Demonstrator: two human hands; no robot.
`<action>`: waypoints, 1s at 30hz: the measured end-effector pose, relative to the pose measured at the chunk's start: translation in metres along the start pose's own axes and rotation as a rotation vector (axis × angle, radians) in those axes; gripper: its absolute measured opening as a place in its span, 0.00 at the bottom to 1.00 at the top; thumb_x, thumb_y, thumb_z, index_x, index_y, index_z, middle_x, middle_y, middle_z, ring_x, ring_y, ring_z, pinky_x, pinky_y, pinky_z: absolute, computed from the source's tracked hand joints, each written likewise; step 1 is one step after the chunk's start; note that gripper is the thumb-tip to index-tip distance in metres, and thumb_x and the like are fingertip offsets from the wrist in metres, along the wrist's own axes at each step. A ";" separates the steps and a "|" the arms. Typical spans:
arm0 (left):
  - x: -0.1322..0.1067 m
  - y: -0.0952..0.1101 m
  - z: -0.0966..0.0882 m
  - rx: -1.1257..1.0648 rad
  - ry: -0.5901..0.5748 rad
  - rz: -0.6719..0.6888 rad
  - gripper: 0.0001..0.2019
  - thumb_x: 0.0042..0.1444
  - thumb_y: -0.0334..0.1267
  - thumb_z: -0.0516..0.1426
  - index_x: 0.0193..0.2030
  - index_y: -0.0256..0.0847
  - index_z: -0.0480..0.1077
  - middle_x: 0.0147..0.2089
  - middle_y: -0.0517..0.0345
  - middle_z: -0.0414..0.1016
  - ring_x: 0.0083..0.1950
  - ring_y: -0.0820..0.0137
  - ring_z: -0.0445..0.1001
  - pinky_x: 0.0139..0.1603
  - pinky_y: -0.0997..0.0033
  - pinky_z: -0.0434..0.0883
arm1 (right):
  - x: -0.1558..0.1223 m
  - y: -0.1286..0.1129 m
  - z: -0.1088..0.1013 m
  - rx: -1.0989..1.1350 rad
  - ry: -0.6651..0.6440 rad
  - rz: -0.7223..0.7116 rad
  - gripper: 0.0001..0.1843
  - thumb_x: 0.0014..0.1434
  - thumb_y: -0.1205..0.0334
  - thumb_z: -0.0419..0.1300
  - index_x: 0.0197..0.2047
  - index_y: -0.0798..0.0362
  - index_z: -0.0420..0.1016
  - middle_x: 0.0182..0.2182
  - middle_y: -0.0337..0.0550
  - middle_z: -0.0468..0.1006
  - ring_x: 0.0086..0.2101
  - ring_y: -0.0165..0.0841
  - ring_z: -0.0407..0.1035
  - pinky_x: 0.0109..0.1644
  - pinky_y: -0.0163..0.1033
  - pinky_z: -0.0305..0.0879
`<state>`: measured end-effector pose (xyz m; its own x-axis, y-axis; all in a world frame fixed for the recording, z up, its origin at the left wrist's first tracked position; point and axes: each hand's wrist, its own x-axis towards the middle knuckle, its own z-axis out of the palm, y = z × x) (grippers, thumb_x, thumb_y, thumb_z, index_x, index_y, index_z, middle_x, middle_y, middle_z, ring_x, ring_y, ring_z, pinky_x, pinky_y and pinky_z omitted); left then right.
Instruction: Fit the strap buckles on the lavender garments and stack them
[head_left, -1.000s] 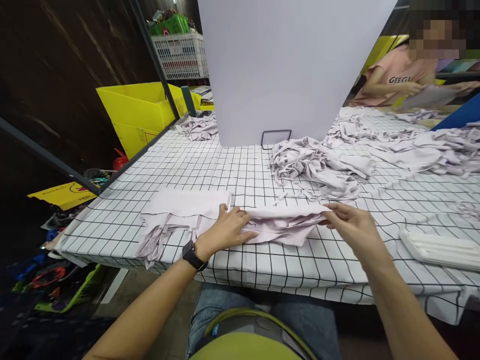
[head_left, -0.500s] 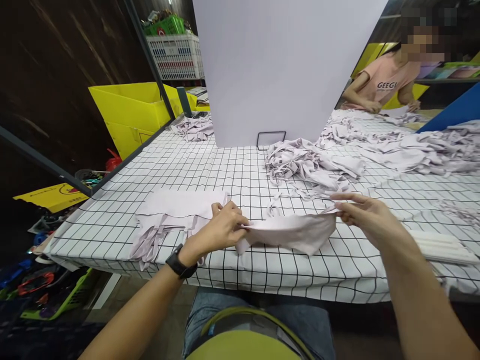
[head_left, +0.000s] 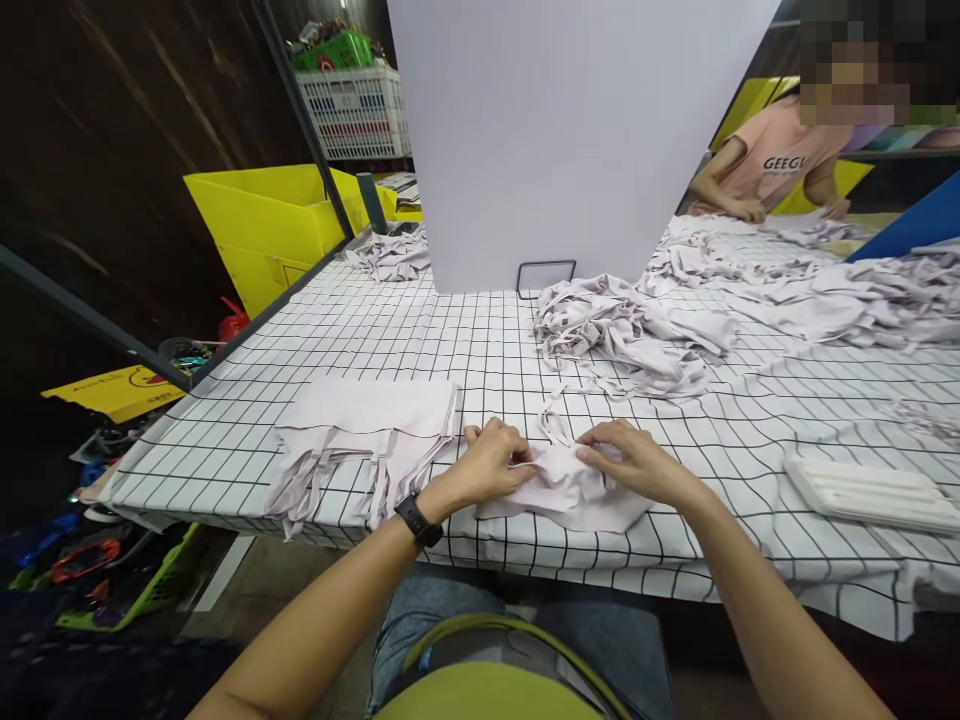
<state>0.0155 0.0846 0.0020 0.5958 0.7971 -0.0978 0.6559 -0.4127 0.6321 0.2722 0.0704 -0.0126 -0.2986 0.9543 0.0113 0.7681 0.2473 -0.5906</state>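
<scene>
A pale pinkish fabric piece with thin straps [head_left: 577, 505] lies bunched on the checked cloth near the table's front edge. My left hand [head_left: 495, 458] pinches its left part between thumb and fingers, a dark watch on that wrist. On its upper right part, beside the straps, my right hand [head_left: 626, 460] closes thumb and fingertips on the fabric. To the left of my left hand rests a neat stack of similar fabric pieces [head_left: 375, 408], their straps hanging toward the front edge.
Behind my hands is a tangled heap of fabric pieces [head_left: 622, 335], below a tall pale board [head_left: 577, 140]. A white plastic tray-like object [head_left: 874, 493] lies at right. Yellow bins [head_left: 262, 220] stand at the far left. Across the table a person in a pink shirt [head_left: 780, 155] handles fabric.
My right hand has moved left and inward, toward my left hand, which shifted slightly right. The fabric stretched between them now lies bunched on the table.
</scene>
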 end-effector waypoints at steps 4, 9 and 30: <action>0.000 -0.001 0.000 -0.086 0.043 0.002 0.03 0.56 0.36 0.60 0.35 0.39 0.74 0.41 0.54 0.78 0.54 0.57 0.70 0.56 0.55 0.61 | -0.008 -0.004 -0.011 0.125 0.039 -0.011 0.23 0.60 0.36 0.62 0.35 0.47 0.85 0.38 0.50 0.85 0.45 0.49 0.75 0.49 0.53 0.70; -0.001 0.011 -0.015 -0.564 -0.062 0.151 0.07 0.51 0.32 0.60 0.33 0.40 0.65 0.37 0.59 0.72 0.40 0.69 0.69 0.44 0.67 0.67 | -0.020 -0.030 -0.036 0.479 0.115 -0.032 0.14 0.57 0.44 0.69 0.34 0.46 0.87 0.42 0.50 0.84 0.47 0.46 0.75 0.47 0.48 0.73; -0.011 0.079 -0.095 -0.691 -0.206 0.387 0.20 0.55 0.52 0.67 0.30 0.35 0.74 0.28 0.62 0.66 0.29 0.77 0.62 0.25 0.75 0.54 | -0.030 -0.097 -0.079 0.642 0.019 -0.243 0.15 0.62 0.51 0.67 0.27 0.49 0.81 0.34 0.47 0.79 0.38 0.41 0.74 0.40 0.40 0.73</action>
<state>0.0165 0.0847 0.1257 0.8390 0.5291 0.1273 -0.0069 -0.2235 0.9747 0.2513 0.0307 0.1078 -0.4057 0.8885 0.2142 0.1907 0.3115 -0.9309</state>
